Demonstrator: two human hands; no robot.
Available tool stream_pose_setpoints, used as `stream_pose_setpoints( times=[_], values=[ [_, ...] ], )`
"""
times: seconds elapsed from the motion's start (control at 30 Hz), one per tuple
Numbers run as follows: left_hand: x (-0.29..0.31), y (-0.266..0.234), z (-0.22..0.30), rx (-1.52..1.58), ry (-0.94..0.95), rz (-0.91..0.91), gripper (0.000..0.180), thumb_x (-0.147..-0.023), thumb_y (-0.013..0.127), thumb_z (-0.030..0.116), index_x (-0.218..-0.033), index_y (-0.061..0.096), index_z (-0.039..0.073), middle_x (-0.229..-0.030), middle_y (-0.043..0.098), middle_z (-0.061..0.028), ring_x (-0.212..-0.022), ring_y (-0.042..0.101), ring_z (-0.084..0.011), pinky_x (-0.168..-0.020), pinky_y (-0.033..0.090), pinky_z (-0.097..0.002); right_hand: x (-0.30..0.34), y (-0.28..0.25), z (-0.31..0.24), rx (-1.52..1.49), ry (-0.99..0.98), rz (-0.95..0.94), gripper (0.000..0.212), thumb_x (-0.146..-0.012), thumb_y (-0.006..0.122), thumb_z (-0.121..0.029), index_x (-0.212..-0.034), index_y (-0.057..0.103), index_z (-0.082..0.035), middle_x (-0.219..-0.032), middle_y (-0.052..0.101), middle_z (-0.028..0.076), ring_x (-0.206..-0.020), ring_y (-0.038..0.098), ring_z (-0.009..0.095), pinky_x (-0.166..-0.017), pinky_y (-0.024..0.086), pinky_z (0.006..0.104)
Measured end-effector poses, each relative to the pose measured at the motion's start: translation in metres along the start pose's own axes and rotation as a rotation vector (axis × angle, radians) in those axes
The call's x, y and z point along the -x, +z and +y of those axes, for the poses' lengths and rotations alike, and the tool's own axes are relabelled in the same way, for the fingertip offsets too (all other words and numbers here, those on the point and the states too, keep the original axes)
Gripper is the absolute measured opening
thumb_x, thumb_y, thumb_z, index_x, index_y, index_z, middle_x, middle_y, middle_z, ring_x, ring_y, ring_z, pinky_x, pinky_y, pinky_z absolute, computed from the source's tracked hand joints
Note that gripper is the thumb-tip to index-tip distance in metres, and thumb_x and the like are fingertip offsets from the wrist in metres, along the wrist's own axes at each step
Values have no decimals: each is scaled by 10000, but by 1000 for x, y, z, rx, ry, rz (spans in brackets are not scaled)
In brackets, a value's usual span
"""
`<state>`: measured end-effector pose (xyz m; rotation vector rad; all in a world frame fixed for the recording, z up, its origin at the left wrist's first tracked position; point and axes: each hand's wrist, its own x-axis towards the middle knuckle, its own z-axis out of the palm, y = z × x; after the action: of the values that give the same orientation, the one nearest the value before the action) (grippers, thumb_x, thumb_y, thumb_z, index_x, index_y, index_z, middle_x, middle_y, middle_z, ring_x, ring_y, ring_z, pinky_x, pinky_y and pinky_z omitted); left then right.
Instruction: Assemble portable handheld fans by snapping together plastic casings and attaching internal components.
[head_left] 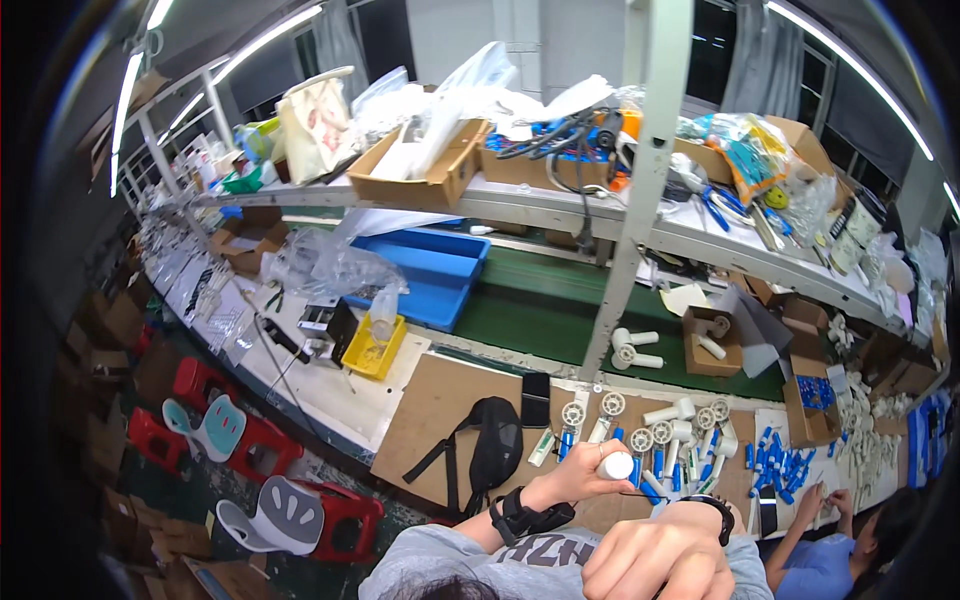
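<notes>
1. Near the bottom centre of the frame, the left hand (583,473) has its fingers closed around a white cylindrical part (615,466), its round end facing up.
2. The right hand (655,562), at the lower edge, has its fingers curled; whether they grip anything I cannot tell.
3. Beyond the hands, the brown tabletop (415,400) bears white round-headed parts and blue cylinders, with a black bag (493,445) to their left.
4. Right of the metal post, an open cardboard box (705,360) holds a few white tubular parts (712,346).
5. Farther right, a second carton (815,430) contains many small blue pieces (815,391).
6. Left of centre, a yellow bin (368,367) has a clear plastic item leaning into it; its remaining contents are too small to make out.
7. Behind that, a large blue tray (440,265) has clear plastic film over its left side.
8. On the upper shelf (330,192), a shallow box (400,187) holds white and clear plastic wrapping; the neighbouring box (540,175) contains blue pieces, with dark cables draped across it.
9. At lower right, a co-worker (825,570) sits with both hands raised together.
</notes>
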<state>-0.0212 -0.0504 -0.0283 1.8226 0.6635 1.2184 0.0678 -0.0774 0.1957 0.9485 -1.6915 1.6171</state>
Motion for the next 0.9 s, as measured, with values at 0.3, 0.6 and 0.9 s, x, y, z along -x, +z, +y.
stream_pose_setpoints(
  times=[0.3,0.6,0.9],
  values=[
    [9,-17,16,-103,48,87,385,-703,754,326,-881,557,47,-694,589,-96,-623,604,-233,-559,453,-302,3,6,12,-95,-107,-59,378,-806,604,-249,-1082,560,6,-601,528,117,-435,480,230,-385,325,301],
    [42,-32,31,-131,-92,174,417,-683,776,313,-911,559,41,-744,606,-86,-658,599,-178,-592,456,-280,114,-5,13,240,431,325,142,-743,656,-89,-723,562,15,-615,555,102,-495,480,192,-464,374,294],
    [51,-31,34,-144,-266,295,353,-689,777,174,-924,564,18,-779,596,-21,-712,549,-73,-643,464,-247,243,-24,12,325,631,993,318,-945,421,-174,-647,374,-75,-518,385,8,-457,316,91,-447,284,245]
  ],
)
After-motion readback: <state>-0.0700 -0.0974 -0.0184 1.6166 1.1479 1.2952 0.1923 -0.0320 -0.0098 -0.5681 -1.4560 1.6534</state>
